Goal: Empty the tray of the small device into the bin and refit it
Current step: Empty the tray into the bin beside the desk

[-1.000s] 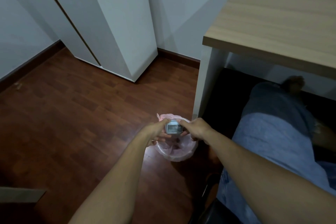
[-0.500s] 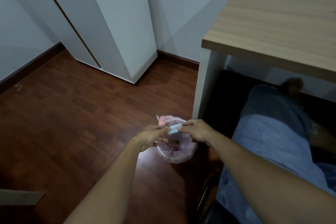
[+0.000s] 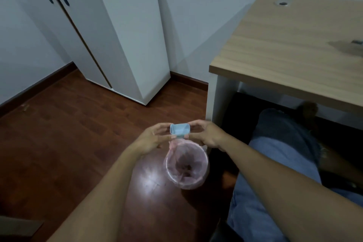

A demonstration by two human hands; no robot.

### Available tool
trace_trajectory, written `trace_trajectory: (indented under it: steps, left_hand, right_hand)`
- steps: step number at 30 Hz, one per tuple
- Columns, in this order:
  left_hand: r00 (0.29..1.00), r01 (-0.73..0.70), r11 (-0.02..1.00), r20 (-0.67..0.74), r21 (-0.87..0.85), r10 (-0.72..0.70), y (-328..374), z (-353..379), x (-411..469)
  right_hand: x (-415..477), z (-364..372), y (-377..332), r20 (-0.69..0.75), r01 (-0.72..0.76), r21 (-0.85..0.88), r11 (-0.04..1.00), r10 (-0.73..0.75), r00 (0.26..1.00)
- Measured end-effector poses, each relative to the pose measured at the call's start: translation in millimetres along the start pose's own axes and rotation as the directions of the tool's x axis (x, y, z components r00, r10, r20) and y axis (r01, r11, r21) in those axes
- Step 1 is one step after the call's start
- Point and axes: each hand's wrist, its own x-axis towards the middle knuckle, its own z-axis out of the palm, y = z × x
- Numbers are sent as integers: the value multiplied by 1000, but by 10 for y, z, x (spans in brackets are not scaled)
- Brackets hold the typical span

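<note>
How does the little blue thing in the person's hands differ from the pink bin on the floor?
The small blue device is boxy and rectangular; the bin is round. The device is much smaller than the bin. The device is held in the air between the left hand and right hand, near the bin's far rim; the bin stands on the wooden floor, lined with a pink bag. Both are pale.

Pale blue tray (image 3: 179, 129), pink-lined bin (image 3: 186, 165), red-brown floor (image 3: 59, 133), white cabinet (image 3: 117, 35)

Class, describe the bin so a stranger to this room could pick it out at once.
Start at the wooden desk on the right and drop to the floor by its white leg. The bin stands there, below both hands: small, round and lined with a pink bag, unlike anything nearby.
</note>
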Motion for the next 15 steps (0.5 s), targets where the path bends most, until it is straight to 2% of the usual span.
trace_trajectory:
  steps: [7, 10, 15]
  left_hand:
    - [974, -207, 977, -81, 42, 210, 1028, -526, -146]
    - [957, -270, 961, -92, 64, 275, 1504, -670, -303]
    - [908, -401, 911, -89, 93, 409, 2150, -677, -565]
  right_hand:
    - [-54, -271, -1182, -83, 230, -187, 955, -248, 965]
    - [-195, -404, -1651, -100, 282, -187, 941, -304, 947]
    - [-586, -744, -2234, -146, 335, -284, 899, -385, 911]
